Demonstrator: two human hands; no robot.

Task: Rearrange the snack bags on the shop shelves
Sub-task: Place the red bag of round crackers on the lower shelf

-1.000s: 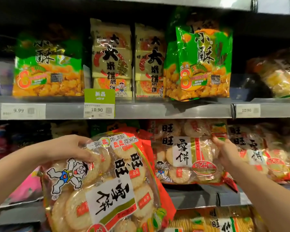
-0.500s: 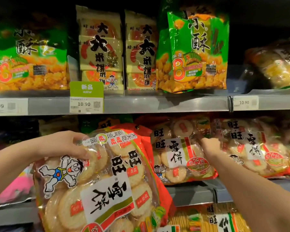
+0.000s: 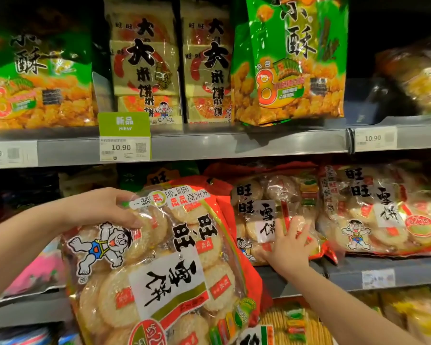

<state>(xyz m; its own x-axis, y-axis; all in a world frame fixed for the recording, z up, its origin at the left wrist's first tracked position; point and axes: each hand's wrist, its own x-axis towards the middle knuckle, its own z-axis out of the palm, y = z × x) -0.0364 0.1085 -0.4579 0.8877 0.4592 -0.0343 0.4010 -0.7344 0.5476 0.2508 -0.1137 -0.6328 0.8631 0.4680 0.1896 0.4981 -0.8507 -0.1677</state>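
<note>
My left hand (image 3: 102, 210) grips the light, crinkly cracker bag (image 3: 157, 267) by its top edge, fragile inside, while my right hand (image 3: 290, 247) presses flat on the shelved bag (image 3: 261, 215).

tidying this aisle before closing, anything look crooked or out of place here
Yes. Upper shelf, right of centre: the green snack bag stands forward of its neighbours, slightly tilted. Below, the slumped cracker bag under the right hand leans askew. The left hand holds the big cracker bag tilted, off the shelf.
</note>
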